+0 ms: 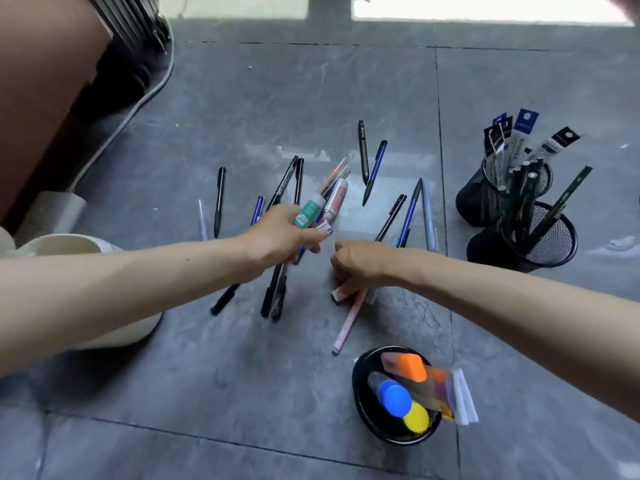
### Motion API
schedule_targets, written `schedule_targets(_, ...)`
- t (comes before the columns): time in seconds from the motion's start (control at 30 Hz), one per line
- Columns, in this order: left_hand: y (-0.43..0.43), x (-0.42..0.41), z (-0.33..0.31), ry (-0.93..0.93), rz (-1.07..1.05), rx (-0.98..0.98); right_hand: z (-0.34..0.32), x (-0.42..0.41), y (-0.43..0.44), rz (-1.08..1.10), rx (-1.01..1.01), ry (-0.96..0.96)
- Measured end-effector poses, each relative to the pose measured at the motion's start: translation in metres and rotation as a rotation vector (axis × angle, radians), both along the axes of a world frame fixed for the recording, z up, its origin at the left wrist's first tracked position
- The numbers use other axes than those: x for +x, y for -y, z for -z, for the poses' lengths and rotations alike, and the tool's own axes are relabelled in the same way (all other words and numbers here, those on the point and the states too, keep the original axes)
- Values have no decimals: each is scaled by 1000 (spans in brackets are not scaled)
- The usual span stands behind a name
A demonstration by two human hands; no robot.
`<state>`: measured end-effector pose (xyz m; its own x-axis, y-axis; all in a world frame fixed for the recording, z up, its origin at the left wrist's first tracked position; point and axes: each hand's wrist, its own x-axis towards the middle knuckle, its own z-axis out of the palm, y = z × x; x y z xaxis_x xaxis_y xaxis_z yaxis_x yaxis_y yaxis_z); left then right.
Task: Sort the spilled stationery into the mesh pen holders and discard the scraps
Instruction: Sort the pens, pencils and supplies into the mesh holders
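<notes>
Several pens lie scattered on the grey tiled floor (242, 358). My left hand (280, 233) grips a bundle: a green glue stick (309, 211), a pink one (335, 200) and several dark pens (277, 296) that stick out below it. My right hand (360, 265) is curled on the floor over a small pink eraser (341, 293), beside a long pink pencil (348, 325). Black and blue pens (374, 171) lie beyond the hands.
A black mesh holder (362, 400) near me holds highlighters, glue sticks and an eraser. Two mesh holders (478, 199) at the right hold green pencils and packaged refills. A cream bin (69, 244) stands under my left arm; a cable (145, 95) runs along the left.
</notes>
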<state>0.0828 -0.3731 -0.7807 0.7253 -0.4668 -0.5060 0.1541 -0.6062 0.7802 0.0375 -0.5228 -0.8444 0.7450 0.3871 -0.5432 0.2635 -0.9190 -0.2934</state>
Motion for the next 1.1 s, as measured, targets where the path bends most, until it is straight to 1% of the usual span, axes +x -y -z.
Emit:
schedule_targets(0.13, -13, -36, -20, -32, 84, 4, 6, -20, -3, 85, 105, 94)
schedule_targets(0.2, -16, -51, -36, 27, 258, 35, 10, -32, -1, 136, 168, 120)
schedule_targets(0.3, -15, -73, -58, 169, 632, 180, 13, -44, 7, 190, 172, 113)
schedule_targets(0.33, -13, -80, -63, 175, 728, 237, 14, -46, 9, 204, 155, 116)
schedule_targets(0.37, -10, -85, -67, 143, 801, 290, 14, -46, 11, 226, 136, 109)
schedule_targets(0.43, -6, -92, -71, 25, 890, 389, 11, -45, 13, 254, 97, 111)
schedule_targets(0.5, 0, -94, -71, -47, 908, 472, 8, -43, 13, 234, 63, 117)
schedule_targets(0.6, 12, -97, -68, -51, 928, 564, 6, -39, 12, 264, 86, 106)
schedule_targets(0.67, 21, -101, -65, -44, 960, 623, 7, -38, 10, 326, 129, 109)
schedule_targets(0.8, 32, -112, -61, 51, 996, 734, -1, -37, 14, 416, 207, 119)
schedule_targets(0.93, 35, -116, -60, 159, 1046, 779, -17, -44, 23, 503, 268, 155)
schedule_targets(1.1, 42, -120, -59, 274, 1101, 814, -33, -60, 28, 530, 282, 175)
